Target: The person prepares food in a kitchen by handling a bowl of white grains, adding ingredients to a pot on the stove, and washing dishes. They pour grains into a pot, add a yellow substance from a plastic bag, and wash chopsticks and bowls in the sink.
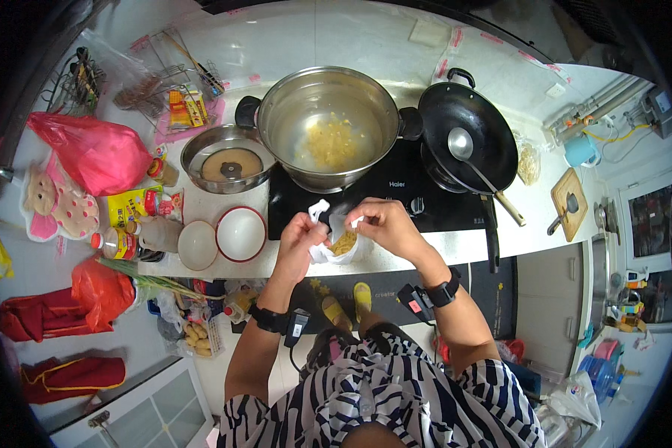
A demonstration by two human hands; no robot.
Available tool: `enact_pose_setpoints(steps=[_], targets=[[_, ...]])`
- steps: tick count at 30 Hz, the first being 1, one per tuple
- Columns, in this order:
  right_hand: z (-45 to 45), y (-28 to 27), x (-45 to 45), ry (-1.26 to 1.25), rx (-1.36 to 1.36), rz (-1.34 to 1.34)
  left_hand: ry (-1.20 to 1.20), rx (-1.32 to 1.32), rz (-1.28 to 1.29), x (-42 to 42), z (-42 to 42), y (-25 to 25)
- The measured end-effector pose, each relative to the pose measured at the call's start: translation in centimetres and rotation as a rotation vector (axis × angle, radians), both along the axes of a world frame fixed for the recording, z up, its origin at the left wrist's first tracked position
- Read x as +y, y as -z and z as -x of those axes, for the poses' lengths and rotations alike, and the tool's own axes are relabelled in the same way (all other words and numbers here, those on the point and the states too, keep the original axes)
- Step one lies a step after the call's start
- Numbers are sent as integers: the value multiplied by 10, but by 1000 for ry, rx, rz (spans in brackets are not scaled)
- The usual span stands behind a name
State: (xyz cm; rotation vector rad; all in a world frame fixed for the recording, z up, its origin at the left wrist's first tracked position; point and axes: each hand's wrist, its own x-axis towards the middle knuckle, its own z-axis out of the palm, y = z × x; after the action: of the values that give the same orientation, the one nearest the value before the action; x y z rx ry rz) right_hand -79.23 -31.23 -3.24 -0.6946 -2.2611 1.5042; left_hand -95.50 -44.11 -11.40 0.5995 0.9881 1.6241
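Between my hands, at the counter's front edge, hangs a white plastic bag (344, 256) with yellowish dry grains inside. My left hand (302, 241) grips one side of its mouth, and a twisted end sticks up above the fingers. On the other side, my right hand (389, 227) pinches the bag's edge. The mouth is spread apart, so the grains (344, 243) show. Beyond them a large two-handled steel pot (389, 131) stands on the black Haier gas cooktop (336, 206). Clear liquid fills part of it, and similar yellow grains (330, 143) lie in a patch at the bottom.
A black wok (439, 120) with a ladle (460, 144) rests on the right burner, its handle jutting past the counter edge. Left of the pot are a steel pan (193, 159), two bowls (241, 233) (197, 245) and condiment jars (115, 242). A cutting board (577, 215) lies far right.
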Motion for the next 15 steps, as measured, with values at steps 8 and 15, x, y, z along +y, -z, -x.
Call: enact_pose_setpoints(steps=[8, 15], targets=[[17, -20, -23, -310, 217, -97, 19, 899, -10, -8, -24, -7], [5, -17, 2, 73, 160, 829, 25, 300, 254, -16, -29, -64]])
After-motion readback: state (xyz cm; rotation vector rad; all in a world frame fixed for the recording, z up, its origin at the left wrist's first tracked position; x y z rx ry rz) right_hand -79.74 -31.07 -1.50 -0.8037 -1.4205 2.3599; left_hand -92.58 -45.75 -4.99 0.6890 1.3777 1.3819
